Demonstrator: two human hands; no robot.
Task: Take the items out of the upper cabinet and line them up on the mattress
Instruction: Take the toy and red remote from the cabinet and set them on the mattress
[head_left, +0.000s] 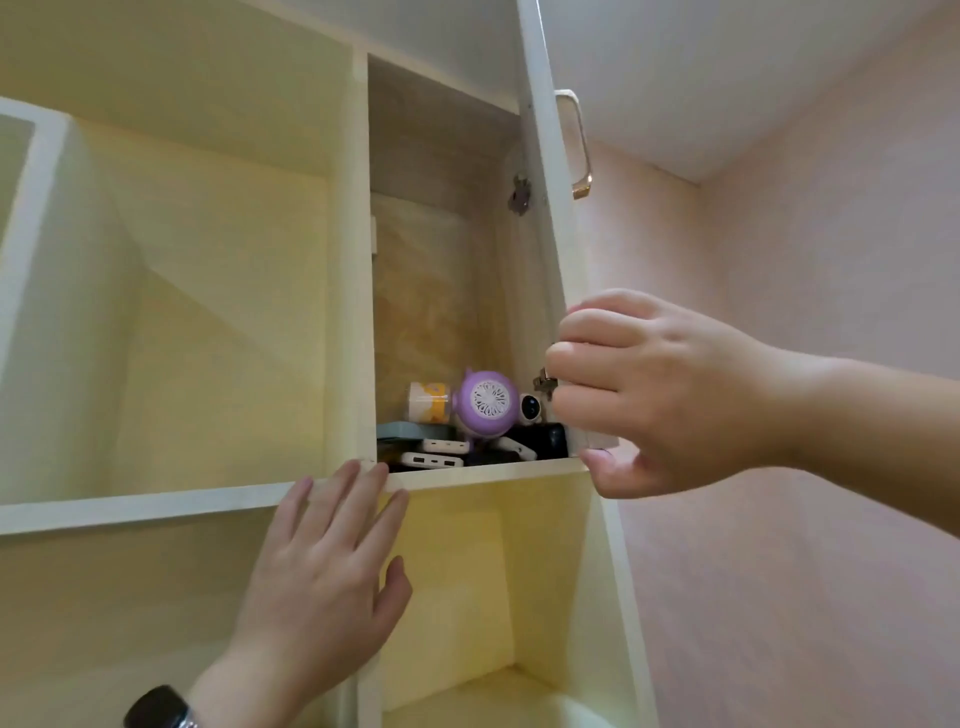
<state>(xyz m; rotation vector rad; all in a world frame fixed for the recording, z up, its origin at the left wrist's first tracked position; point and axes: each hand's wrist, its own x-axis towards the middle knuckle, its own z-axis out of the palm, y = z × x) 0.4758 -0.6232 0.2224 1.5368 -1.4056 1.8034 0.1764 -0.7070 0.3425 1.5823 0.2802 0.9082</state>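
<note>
The upper cabinet (441, 260) stands open above me. On its shelf sit a purple round fan (488, 402), a small white and yellow bottle (427, 400), a little white camera-like gadget (531, 408), white power banks (434, 460), a grey-blue flat case (410, 431) and a black item (545, 439). My right hand (660, 389) grips the lower edge of the open cabinet door (548, 208). My left hand (332, 561) lies flat, fingers spread, against the shelf's front edge (493, 473). The mattress is out of view.
An open yellow compartment (197, 312) lies to the left, and another (467, 597) below the shelf. The door carries a metal handle (576, 145). A pink wall (831, 312) runs along the right. A black watch (158, 709) is on my left wrist.
</note>
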